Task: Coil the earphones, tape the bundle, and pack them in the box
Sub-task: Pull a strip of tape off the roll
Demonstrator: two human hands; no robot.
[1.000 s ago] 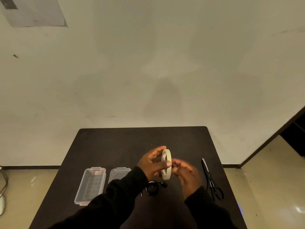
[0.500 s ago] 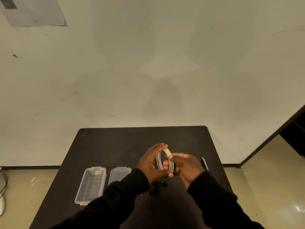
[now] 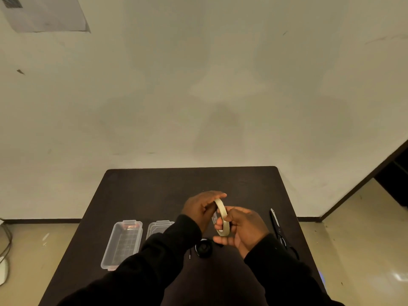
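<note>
Both hands hold a cream roll of tape [image 3: 222, 214] upright above the dark table [image 3: 154, 188]. My left hand [image 3: 199, 208] grips the roll's far and left side. My right hand [image 3: 244, 227] closes on its near right edge, the thumb pressed on the rim. Below the hands the black coiled earphones [image 3: 203, 250] lie on the table, partly hidden by my left sleeve. A clear plastic box [image 3: 122, 241] stands open at the left, with its clear lid [image 3: 157, 227] lying beside it, half covered by my left arm.
Black scissors [image 3: 278, 228] lie lengthwise near the table's right edge, handles toward me and partly under my right sleeve. A pale wall rises behind the table. Cables run over the floor at the far left.
My right hand has come in from the right and closed on the tape roll, which my left hand kept holding. The roll has tilted a little.
</note>
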